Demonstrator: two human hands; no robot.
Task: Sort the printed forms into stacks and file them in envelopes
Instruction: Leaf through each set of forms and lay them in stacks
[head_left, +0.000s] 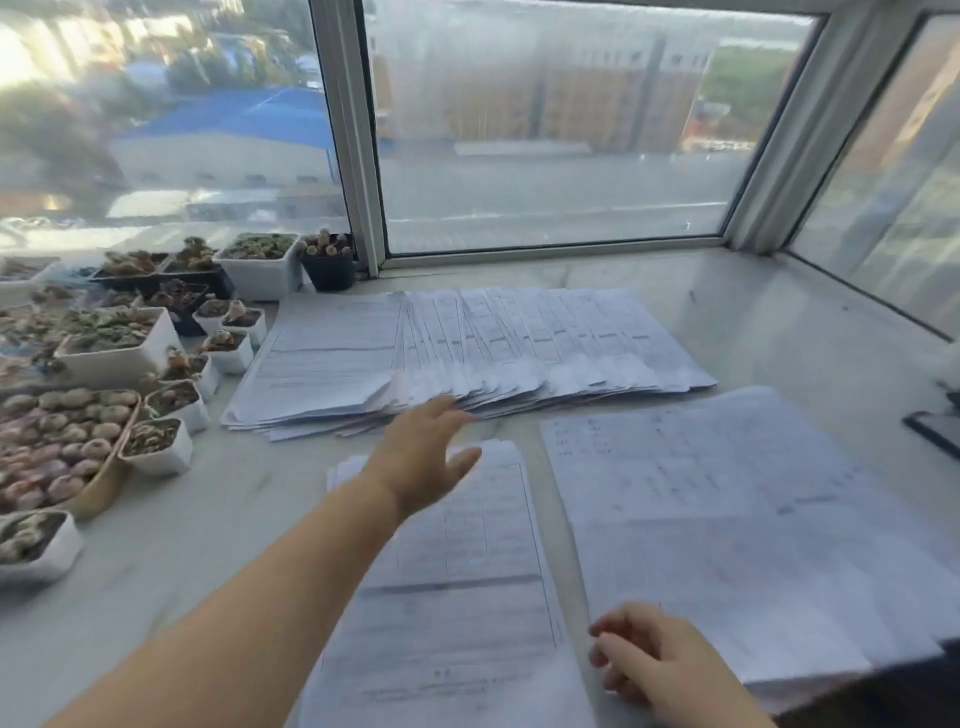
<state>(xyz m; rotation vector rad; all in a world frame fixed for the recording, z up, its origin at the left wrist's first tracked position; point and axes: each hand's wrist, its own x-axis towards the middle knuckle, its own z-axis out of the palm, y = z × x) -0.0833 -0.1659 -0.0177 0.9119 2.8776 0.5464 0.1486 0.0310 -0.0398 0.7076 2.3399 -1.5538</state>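
Observation:
A wide fan of printed forms (519, 348) lies spread across the far part of the marble sill. Nearer to me lie two stacks: a middle stack (467, 571) and a larger right stack (727, 519). My left hand (423, 457) reaches forward over the top of the middle stack, fingers straight, its fingertips at the near edge of the fan. My right hand (644, 660) hovers low between the two near stacks, fingers loosely curled, holding nothing. No envelope is in sight.
Several small pots and trays of succulents (114, 374) crowd the left side of the sill. Window frames (353, 135) bound the back and right. A dark flat object (935, 434) lies at the right edge. Bare marble (769, 322) shows at the far right.

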